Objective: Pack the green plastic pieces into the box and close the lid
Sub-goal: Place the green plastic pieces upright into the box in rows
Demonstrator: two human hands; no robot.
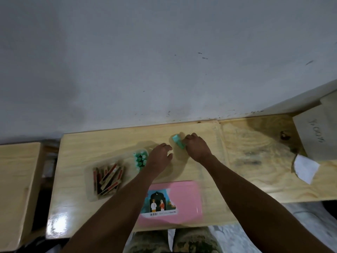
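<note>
A clear plastic box (91,181) lies on the wooden table (76,152). In its right part stand several small green plastic pieces (140,159); its left part holds brown and red sticks (107,179). My left hand (160,156) hovers at the box's right edge, fingers curled and apart, holding nothing that I can see. My right hand (197,148) is closed on a green block-shaped piece (177,141) that lies on the table further back. A pink lid (184,201) with a picture sticker lies flat near the front edge, partly under my forearms.
A grey wall rises right behind the table. At the far right stands a grey cardboard box (317,132) with a white paper scrap (306,168) before it. A second wooden surface (16,179) sits to the left across a dark gap.
</note>
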